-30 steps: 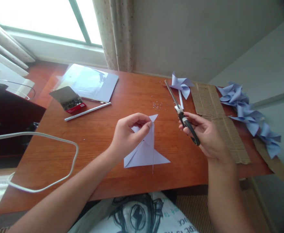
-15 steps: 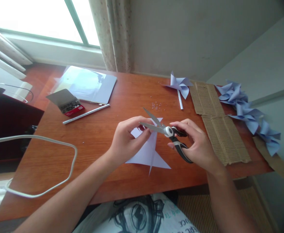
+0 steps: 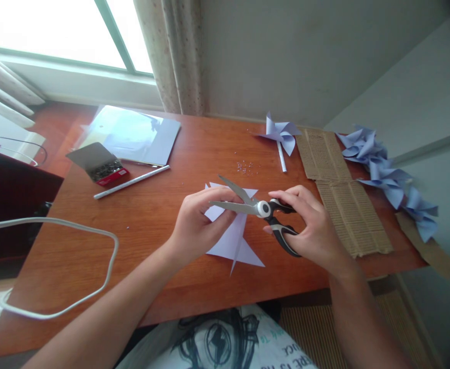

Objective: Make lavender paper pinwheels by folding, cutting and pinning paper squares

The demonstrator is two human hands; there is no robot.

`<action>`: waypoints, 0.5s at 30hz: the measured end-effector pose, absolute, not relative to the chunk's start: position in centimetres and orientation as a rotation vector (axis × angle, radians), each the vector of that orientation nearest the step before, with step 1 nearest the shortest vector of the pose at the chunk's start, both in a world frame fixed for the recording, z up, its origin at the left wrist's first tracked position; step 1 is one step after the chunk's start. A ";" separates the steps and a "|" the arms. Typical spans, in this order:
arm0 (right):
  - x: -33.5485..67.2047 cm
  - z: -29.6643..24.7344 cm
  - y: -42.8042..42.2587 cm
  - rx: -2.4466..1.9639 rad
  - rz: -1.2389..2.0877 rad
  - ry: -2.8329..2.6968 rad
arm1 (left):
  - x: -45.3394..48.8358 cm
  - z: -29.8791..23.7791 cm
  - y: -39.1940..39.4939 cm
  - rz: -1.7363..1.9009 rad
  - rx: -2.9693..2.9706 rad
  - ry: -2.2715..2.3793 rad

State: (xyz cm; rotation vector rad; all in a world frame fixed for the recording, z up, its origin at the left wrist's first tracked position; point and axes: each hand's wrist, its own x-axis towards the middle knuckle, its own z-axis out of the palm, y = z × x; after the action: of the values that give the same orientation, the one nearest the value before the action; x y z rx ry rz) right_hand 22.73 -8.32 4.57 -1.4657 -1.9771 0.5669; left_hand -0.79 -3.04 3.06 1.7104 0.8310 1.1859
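Note:
My left hand (image 3: 196, 223) is closed on a sheet of pale lilac paper (image 3: 228, 241), with slits running in from its corners and pointed flaps. The sheet is held just over the wooden table. My right hand (image 3: 313, 225) grips black-and-grey scissors (image 3: 264, 209) by their handles. Their blades are spread and point left, across the paper's upper part and close to my left fingertips. Whether paper lies between the blades is hard to tell. Part of the sheet is hidden behind my left fingers.
A finished paper pinwheel (image 3: 281, 134) lies at the back, near scattered small bits (image 3: 245, 167). Corrugated cardboard (image 3: 351, 205) and several pinwheels (image 3: 388, 179) are on the right. Leftward are a red box of small metal pieces (image 3: 107, 171), a paper stick (image 3: 133, 182), a folder (image 3: 159, 146) and a white cable (image 3: 109, 271).
The scissors have shifted a little left, their blades reaching further over the left fingers and paper. The upper part of the sheet shows more beyond the left hand. The view has moved slightly.

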 end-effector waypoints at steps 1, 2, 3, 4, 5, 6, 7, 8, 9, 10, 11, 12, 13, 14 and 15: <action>22.7 4.6 -8.3 -1.463 0.567 -1.981 | -0.8 3.1 -3.0 1.178 1.714 0.831; 22.7 4.6 -8.4 -1.460 0.566 -1.983 | -0.8 3.1 -3.0 1.172 1.718 0.832; 22.7 4.6 -8.4 -1.458 0.565 -1.984 | -0.8 3.1 -3.0 1.168 1.723 0.835; 22.7 4.6 -8.4 -1.457 0.562 -1.985 | -0.8 3.2 -3.0 1.167 1.728 0.839; 22.6 4.6 -8.4 -1.459 0.559 -1.985 | -0.8 3.2 -3.0 1.165 1.733 0.842; 22.6 4.6 -8.4 -1.459 0.555 -1.985 | -0.8 3.2 -3.0 1.163 1.738 0.843; 22.6 4.6 -8.4 -1.459 0.550 -1.986 | -0.8 3.3 -3.0 1.163 1.742 0.842; 22.6 4.7 -8.4 -1.457 0.545 -1.987 | -0.8 3.3 -3.0 1.164 1.745 0.841; 22.6 4.7 -8.4 -1.453 0.539 -1.989 | -0.8 3.3 -3.0 1.162 1.749 0.839; 22.6 4.7 -8.5 -1.448 0.532 -1.992 | -0.8 3.3 -3.0 1.163 1.752 0.840; 22.6 4.8 -8.5 -1.445 0.527 -1.994 | -0.8 3.4 -3.0 1.167 1.755 0.844; 22.6 4.8 -8.5 -1.445 0.521 -1.996 | -0.8 3.4 -3.0 1.173 1.756 0.851; 22.5 4.8 -8.5 -1.445 0.516 -1.999 | -0.7 3.4 -3.0 1.178 1.755 0.857; 22.5 4.9 -8.5 -1.447 0.510 -2.002 | -0.7 3.4 -3.1 1.180 1.754 0.861; 22.5 4.9 -8.6 -1.449 0.502 -2.006 | -0.7 3.4 -3.1 1.180 1.752 0.866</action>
State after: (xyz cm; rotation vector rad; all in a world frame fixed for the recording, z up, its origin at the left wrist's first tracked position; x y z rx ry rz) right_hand 22.48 -8.56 4.91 -1.4491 -2.0063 0.5019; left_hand -0.72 -3.08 3.39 1.7517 0.8660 1.1805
